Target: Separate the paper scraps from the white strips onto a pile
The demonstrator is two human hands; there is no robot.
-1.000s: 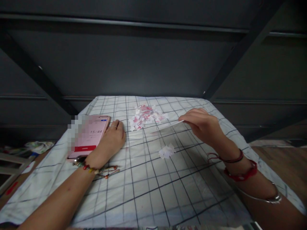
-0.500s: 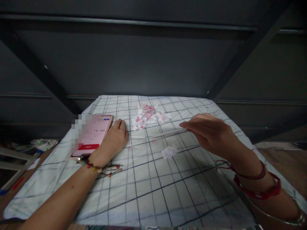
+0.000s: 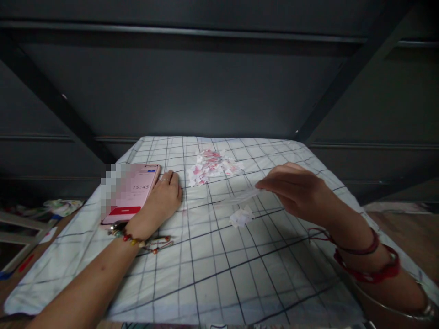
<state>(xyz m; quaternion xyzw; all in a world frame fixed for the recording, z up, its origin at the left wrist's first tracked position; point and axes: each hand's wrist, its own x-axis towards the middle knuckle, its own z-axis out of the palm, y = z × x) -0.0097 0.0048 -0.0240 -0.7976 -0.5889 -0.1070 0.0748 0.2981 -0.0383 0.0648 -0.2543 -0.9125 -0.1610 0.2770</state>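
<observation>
My left hand [image 3: 163, 198] lies palm down on the checked cloth, fingers stretched forward beside the right edge of a pink phone [image 3: 132, 189]. Between the pinched thumb and fingers of my right hand [image 3: 295, 189] is the end of a thin, translucent whitish sheet [image 3: 242, 196]. The sheet points left above the cloth, its far end blurred; whether it is plastic or paper I cannot tell. Just below it sits a small heap of white scraps [image 3: 242, 216]. Farther back is a larger pile of white and pink torn paper pieces [image 3: 212, 167].
A white cloth with dark grid lines [image 3: 206, 283] covers the table. Behind it rises a dark grey panel [image 3: 192, 91]. At the lower left, a pale frame [image 3: 20, 242] and a crumpled patterned item [image 3: 63, 207] are beside the table.
The sheet in my right hand has tilted, showing more of its face, and its held end is slightly lower. The phone's display went from 15:44 to 15:45. My left hand stays in place.
</observation>
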